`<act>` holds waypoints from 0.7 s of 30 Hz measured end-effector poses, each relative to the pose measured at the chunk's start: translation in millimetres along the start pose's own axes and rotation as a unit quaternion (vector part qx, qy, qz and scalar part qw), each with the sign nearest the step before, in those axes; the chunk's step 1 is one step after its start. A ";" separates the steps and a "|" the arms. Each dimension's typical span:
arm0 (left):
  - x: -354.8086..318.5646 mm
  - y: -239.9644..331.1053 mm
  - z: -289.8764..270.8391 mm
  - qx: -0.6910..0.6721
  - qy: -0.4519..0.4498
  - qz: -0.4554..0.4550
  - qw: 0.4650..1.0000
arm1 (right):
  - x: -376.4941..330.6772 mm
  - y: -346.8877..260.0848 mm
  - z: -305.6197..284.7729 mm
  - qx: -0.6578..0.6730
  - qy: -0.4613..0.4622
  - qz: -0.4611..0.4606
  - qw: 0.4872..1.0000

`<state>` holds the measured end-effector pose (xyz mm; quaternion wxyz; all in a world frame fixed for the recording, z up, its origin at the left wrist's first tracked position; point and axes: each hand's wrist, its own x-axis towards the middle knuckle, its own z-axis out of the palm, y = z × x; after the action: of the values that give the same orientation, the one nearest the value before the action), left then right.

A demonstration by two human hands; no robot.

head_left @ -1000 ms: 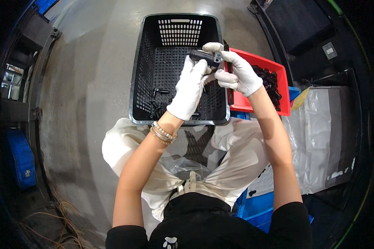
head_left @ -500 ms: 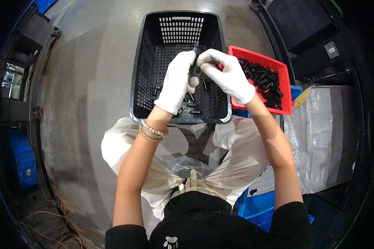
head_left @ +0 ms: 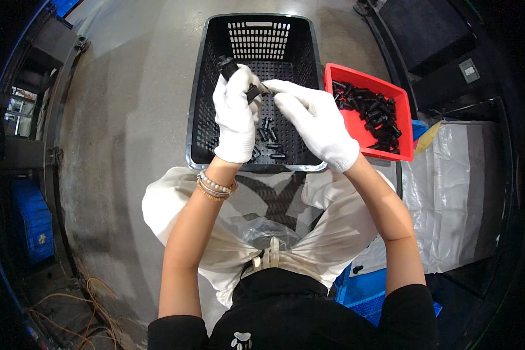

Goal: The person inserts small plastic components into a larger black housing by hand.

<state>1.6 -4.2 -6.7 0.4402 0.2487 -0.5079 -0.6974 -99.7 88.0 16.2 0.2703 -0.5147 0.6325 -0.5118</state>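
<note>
My left hand (head_left: 235,116), in a white glove, is closed around a black cylindrical plastic part (head_left: 228,67). One end of the part sticks out above the fingers; a second dark end shows beside the thumb. Just to the right, my gloved right hand (head_left: 315,116) has its thumb and forefinger pinched together near the part. Something small and dark shows at those fingertips, too small to name. Both hands are over a black perforated crate (head_left: 196,125). Several small black parts (head_left: 267,131) lie on its floor, toward the near side.
Against the crate's right side stands a red bin (head_left: 364,71) holding many black plastic parts (head_left: 376,116). A white plastic sheet (head_left: 449,192) and a blue surface (head_left: 361,289) are at the right. Orange cables (head_left: 93,312) lie on the floor at lower left.
My left hand has tilted and shifted left with the black part, whose top now points up and left. My right hand has drawn slightly away from it, fingertips lower.
</note>
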 end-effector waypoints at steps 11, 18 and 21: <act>2.6 -2.4 -3.8 0.151 0.081 0.102 0.980 | -2.8 -3.8 16.4 -0.102 0.060 -0.080 0.990; 2.7 -4.2 -3.8 0.150 0.082 0.114 0.979 | -1.1 -5.4 16.5 -0.081 0.045 -0.054 0.994; 3.1 -7.1 -5.2 0.168 0.074 0.166 0.969 | 0.0 -6.5 13.0 -0.035 0.022 -0.010 0.999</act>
<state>1.6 -8.7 -14.9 0.5378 0.2821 -0.6179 -0.4994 -86.0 83.6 17.9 0.2331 -0.5188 0.6507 -0.5031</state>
